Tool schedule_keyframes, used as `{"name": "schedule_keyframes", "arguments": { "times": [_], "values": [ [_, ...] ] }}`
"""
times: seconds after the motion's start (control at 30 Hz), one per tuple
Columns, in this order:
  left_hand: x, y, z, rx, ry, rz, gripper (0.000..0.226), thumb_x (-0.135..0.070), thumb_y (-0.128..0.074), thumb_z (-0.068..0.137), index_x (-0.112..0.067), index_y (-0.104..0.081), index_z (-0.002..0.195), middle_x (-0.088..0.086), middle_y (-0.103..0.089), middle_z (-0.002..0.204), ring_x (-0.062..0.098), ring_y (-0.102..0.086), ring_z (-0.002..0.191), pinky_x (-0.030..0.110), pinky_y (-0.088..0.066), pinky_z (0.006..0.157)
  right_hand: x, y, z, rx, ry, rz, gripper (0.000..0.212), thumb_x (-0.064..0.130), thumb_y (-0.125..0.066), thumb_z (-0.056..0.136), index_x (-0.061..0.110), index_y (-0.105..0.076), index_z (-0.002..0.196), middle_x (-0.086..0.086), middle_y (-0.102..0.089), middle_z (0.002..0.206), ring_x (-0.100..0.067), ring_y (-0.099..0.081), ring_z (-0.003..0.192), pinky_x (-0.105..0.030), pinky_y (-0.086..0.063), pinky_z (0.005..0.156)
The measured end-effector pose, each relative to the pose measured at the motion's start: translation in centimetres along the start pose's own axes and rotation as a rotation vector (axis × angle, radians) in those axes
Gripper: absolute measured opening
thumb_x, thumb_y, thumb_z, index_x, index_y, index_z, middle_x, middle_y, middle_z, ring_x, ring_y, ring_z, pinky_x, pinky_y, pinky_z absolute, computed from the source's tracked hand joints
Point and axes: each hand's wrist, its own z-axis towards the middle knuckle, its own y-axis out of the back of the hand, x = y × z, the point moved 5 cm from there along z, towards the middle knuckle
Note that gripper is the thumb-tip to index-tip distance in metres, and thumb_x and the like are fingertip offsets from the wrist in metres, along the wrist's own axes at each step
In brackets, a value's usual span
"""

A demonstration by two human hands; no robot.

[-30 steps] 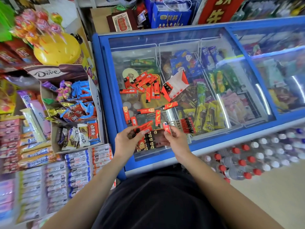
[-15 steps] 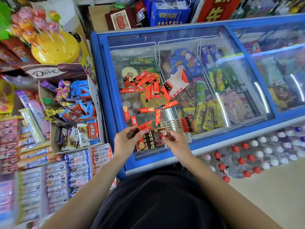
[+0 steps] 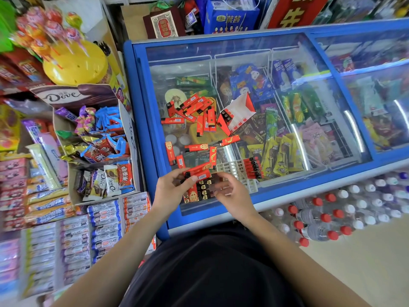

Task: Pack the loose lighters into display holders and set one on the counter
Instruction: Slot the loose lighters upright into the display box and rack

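The partly filled display holder (image 3: 202,192) sits on the glass lid of the chest freezer (image 3: 143,129), at the edge nearest the person, with rows of black-and-gold lighter heads showing in it. Just over the holder's far-left corner the left hand (image 3: 170,191) grips two or so red lighters (image 3: 197,172) between thumb and fingers. Their long axis runs sideways across the holder, rising a little to the right, so in my judgement each must be turned end-down before it can drop into a slot. The right hand (image 3: 232,196) hovers over the holder's right edge with fingers loosely bent. It is smeared by motion, so I cannot tell whether it pinches a lighter or only touches the holder. Any open slots are hidden under the hands. Both hands are at the holder and the left carries the stock, so the right seems the likelier to take one and seat it. Just beyond the holder to the right lies a white holder tray (image 3: 232,168) with a row of five lighters (image 3: 253,167) at its right end. Farther beyond the holder, loose lighters (image 3: 197,147) lie scattered singly. Beyond them, well apart from the hands, is a dense pile (image 3: 194,108) beside an opened red-and-white carton (image 3: 238,111).
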Motion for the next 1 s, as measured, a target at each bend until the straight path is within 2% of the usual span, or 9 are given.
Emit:
{"name": "schedule_keyframes", "arguments": {
  "times": [0.1, 0.17, 0.3, 0.4, 0.5, 0.67, 0.8, 0.9, 1.0],
  "values": [
    [-1.4, -0.4, 0.0, 0.110, -0.078, 0.077, 0.028, -0.027, -0.080, 0.086, -0.031, -0.074, 0.113, -0.008, -0.078, 0.098, 0.010, -0.073, 0.089, 0.034, -0.060, 0.084, 1.1, 1.2, 0.0, -0.099, 0.011, 0.121, 0.047, 0.007, -0.070, 0.089, 0.027, -0.058, 0.130, 0.003, -0.067, 0.106, -0.012, -0.069, 0.087, -0.021, -0.055, 0.072],
    [-2.2, -0.7, 0.2, 0.159, -0.134, 0.168, 0.035, -0.026, -0.081, 0.086, -0.025, -0.074, 0.120, -0.008, -0.078, 0.100, 0.012, -0.074, 0.093, 0.038, -0.061, 0.089, 2.4, 1.1, 0.0, 0.018, 0.024, 0.358, 0.051, 0.000, -0.068, 0.090, 0.023, -0.059, 0.134, -0.001, -0.066, 0.115, -0.020, -0.073, 0.088, -0.027, -0.059, 0.075],
    [-3.8, -1.0, 0.3, 0.189, -0.218, 0.232, 0.045, -0.025, -0.086, 0.080, -0.023, -0.073, 0.124, -0.007, -0.078, 0.094, 0.014, -0.075, 0.083, 0.037, -0.062, 0.083, 3.2, 1.3, 0.4, 0.110, 0.055, 0.458, 0.044, 0.003, -0.073, 0.089, 0.019, -0.063, 0.129, -0.012, -0.071, 0.111, -0.036, -0.073, 0.088, -0.042, -0.061, 0.082],
    [-5.2, -1.1, 0.2, 0.190, -0.290, 0.278, 0.052, -0.021, -0.089, 0.076, -0.024, -0.072, 0.125, -0.011, -0.075, 0.088, 0.006, -0.068, 0.073, 0.023, -0.058, 0.076, 3.0, 1.3, 0.6, 0.104, 0.021, 0.548, 0.022, 0.000, -0.069, 0.091, 0.005, -0.064, 0.112, -0.024, -0.069, 0.106, -0.040, -0.073, 0.084, -0.044, -0.062, 0.078],
    [-5.7, -1.3, 0.1, 0.204, -0.308, 0.265, 0.054, -0.019, -0.089, 0.077, -0.028, -0.069, 0.126, -0.011, -0.076, 0.097, 0.004, -0.067, 0.074, 0.019, -0.057, 0.077, 2.7, 1.4, 0.6, 0.085, -0.028, 0.631, 0.012, 0.002, -0.067, 0.092, -0.001, -0.062, 0.103, -0.019, -0.071, 0.096, -0.030, -0.072, 0.077, -0.030, -0.060, 0.067],
    [-4.8, -0.3, 0.5, 0.134, -0.202, 0.173, 0.040, -0.018, -0.087, 0.078, -0.030, -0.074, 0.114, -0.013, -0.076, 0.095, 0.001, -0.066, 0.075, 0.018, -0.056, 0.078, 0.8, 2.0, 0.5, 0.000, -0.188, 0.891, 0.007, 0.011, -0.062, 0.096, 0.011, -0.062, 0.089, -0.006, -0.067, 0.085, -0.019, -0.061, 0.073, -0.031, -0.050, 0.072],
    [-4.1, 0.6, 0.6, 0.061, -0.170, 0.140, 0.028, -0.020, -0.086, 0.079, -0.034, -0.077, 0.101, -0.011, -0.078, 0.088, 0.008, -0.072, 0.078, 0.020, -0.058, 0.077, -2.3, 3.1, -0.9, -0.099, -0.332, 1.117, 0.010, 0.015, -0.060, 0.098, 0.018, -0.059, 0.089, 0.004, -0.049, 0.071, -0.010, -0.041, 0.062, -0.027, -0.038, 0.067],
    [-3.6, 0.7, 0.7, 0.044, -0.159, 0.150, 0.026, -0.020, -0.085, 0.080, -0.036, -0.076, 0.099, -0.010, -0.078, 0.086, 0.009, -0.073, 0.078, 0.021, -0.059, 0.076, -4.5, 4.3, -1.9, -0.193, -0.339, 1.103, 0.010, 0.014, -0.056, 0.100, 0.019, -0.057, 0.091, 0.007, -0.044, 0.067, -0.008, -0.039, 0.058, -0.025, -0.035, 0.064],
    [-3.3, 0.2, 0.6, 0.052, -0.132, 0.159, 0.024, -0.019, -0.085, 0.081, -0.034, -0.076, 0.099, -0.008, -0.078, 0.084, 0.011, -0.075, 0.079, 0.017, -0.058, 0.074, -6.5, 6.1, -2.7, -0.309, -0.309, 0.961, 0.005, 0.015, -0.061, 0.099, 0.015, -0.062, 0.094, 0.004, -0.050, 0.067, -0.011, -0.043, 0.061, -0.026, -0.038, 0.064]
  ]
}}
